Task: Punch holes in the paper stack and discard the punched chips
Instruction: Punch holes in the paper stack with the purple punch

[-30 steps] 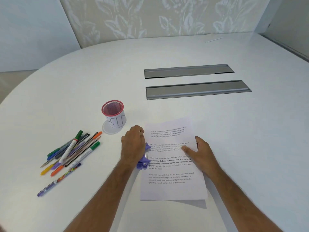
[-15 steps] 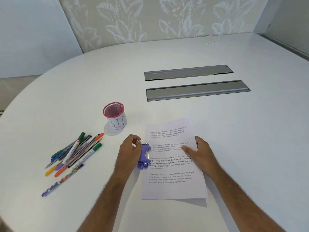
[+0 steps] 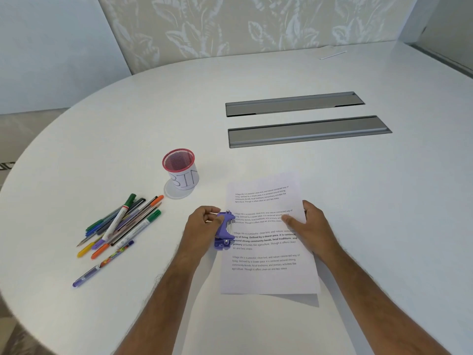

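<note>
So we're looking down from the head cam at a white table, and the paper lies flat in front of us, printed side up. The purple punch sits at the paper's left edge, about halfway along it, with its mouth over the edge of the sheets. Our left hand is curled around the punch from the left side, fingers wrapped over its far end and thumb near its top, so it has hold of it. Our right hand lies open and flat on the right side of the paper, thumb pointing across the text, pinning it down. The red mesh bin stands behind and left of the punch, well apart from it. A pile of pens lies further left.
</note>
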{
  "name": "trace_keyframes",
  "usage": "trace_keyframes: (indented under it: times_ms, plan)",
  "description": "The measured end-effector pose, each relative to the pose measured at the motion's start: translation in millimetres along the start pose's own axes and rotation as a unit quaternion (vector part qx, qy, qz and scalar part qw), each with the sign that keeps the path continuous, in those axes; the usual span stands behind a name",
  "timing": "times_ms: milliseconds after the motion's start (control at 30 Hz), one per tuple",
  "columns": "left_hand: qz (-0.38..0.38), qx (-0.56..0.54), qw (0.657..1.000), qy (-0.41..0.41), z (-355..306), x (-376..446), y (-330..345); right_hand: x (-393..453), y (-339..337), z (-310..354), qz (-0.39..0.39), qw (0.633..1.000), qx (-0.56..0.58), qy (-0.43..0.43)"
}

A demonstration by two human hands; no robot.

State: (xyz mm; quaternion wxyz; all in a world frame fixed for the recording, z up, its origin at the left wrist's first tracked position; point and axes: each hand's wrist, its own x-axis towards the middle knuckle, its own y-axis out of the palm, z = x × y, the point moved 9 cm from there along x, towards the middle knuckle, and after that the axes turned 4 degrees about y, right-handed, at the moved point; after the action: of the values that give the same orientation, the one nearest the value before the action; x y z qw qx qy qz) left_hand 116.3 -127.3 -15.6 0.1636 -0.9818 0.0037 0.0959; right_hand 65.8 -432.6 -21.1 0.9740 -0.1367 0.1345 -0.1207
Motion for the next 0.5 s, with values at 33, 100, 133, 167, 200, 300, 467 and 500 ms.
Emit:
trace_keyframes:
  times_ms: [33, 100, 133, 167, 200, 300, 467, 500]
  plan:
    - [-0.003, 0.003, 1.000, 0.002, -0.7, -0.3, -0.9, -0.2, -0.5, 0.1, 0.000, 1.000, 0.006, 0.000]
    - [-0.008, 0.010, 1.000, 0.008, -2.5, -0.3, -3.5, -0.7, -1.2, 1.6, 0.001, 1.000, 0.022, -0.003]
    - [-0.008, 0.011, 1.000, 0.010, -3.2, -0.1, -4.8, -1.4, -1.2, 2.7, 0.003, 1.000, 0.031, -0.004]
    - [-0.009, 0.008, 1.000, 0.011, -4.5, 0.1, -6.4, -2.1, -1.3, 3.7, 0.005, 0.999, 0.039, -0.006]
    - [-0.010, 0.006, 1.000, 0.012, -5.8, 0.3, -8.6, -3.0, -1.8, 4.5, 0.005, 0.999, 0.044, -0.007]
    - [-0.016, -0.001, 1.000, 0.018, -11.2, -0.8, -18.0, -5.8, -7.9, 6.4, 0.001, 0.999, 0.052, -0.014]
    - [-0.044, -0.007, 0.999, 0.031, -14.0, -2.5, -46.1, -8.0, -27.4, 10.6, -0.013, 0.997, 0.074, -0.032]
    - [-0.050, -0.006, 0.998, 0.032, -13.3, -2.3, -52.7, -7.4, -31.5, 10.4, -0.018, 0.997, 0.072, -0.033]
